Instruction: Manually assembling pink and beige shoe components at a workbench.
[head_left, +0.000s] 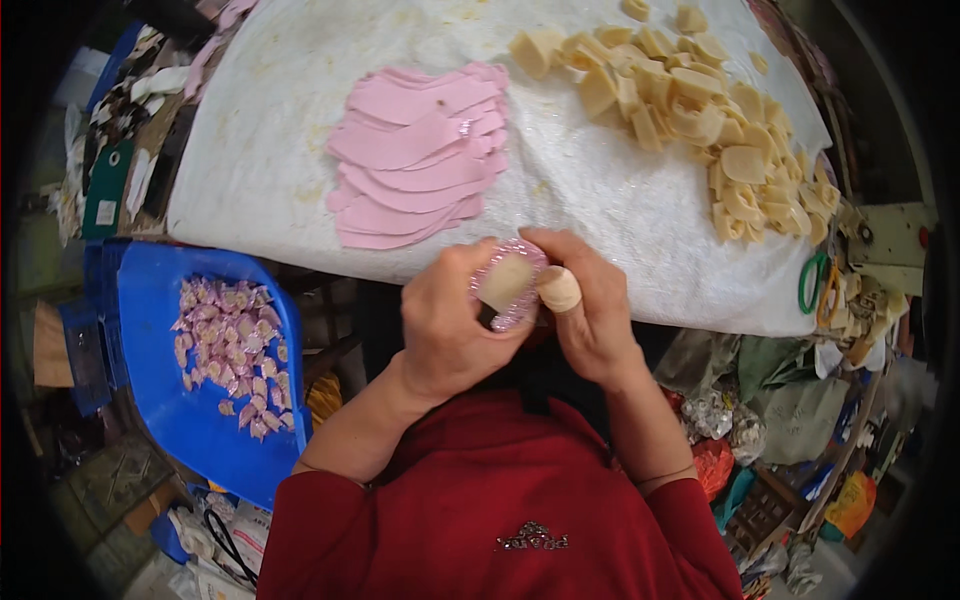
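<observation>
Close to the table's near edge, my left hand (442,315) and my right hand (597,310) grip a small beige piece with a glittery pink strip (512,258) around its edge. My left fingers curl around its left side. From the right, my right fingers press on the strip. A beige wrap or cover (560,290) sits on my right thumb. Beyond my left hand lies an overlapping stack of pink curved strips (420,160) on the white-covered table (270,120). Farther right is a heap of curved beige pieces (680,90).
A blue bin (160,370) at the left, below table height, contains many small pink-and-beige pieces (235,340). Green-handled scissors (812,283) lie at the table's right edge. Bags and scraps (800,410) crowd the lower right. A green tag (107,188) hangs among clutter at the far left.
</observation>
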